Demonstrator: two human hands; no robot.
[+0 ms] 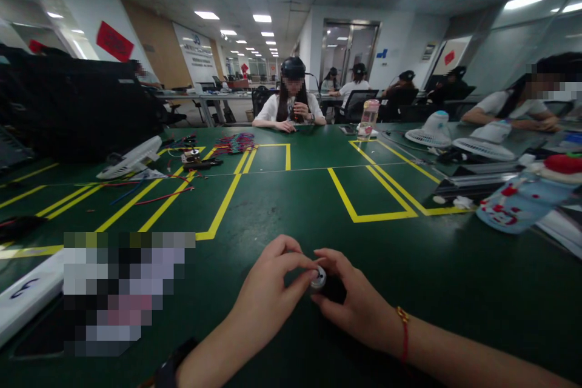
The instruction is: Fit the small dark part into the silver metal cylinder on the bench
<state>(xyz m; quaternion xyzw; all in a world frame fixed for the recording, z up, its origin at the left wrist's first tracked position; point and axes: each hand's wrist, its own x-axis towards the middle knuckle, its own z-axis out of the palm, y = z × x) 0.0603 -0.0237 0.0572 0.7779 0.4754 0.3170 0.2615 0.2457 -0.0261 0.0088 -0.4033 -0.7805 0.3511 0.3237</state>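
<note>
Both my hands meet low in the middle of the green table (291, 206). Between them is a small round grey and white part (318, 277). My left hand (268, 294) pinches its left side with thumb and fingertips. My right hand (357, 303), with a red cord on the wrist, curls around a dark piece under and behind the part; that piece is mostly hidden by the fingers.
Yellow tape lines (364, 194) mark boxes on the table. A white fan part (130, 160), loose wires (234, 142) and small pieces lie at the far left. More fan parts (436, 127), a bottle (369, 115) and a blue pouch (522, 200) are at the right. Other people sit across.
</note>
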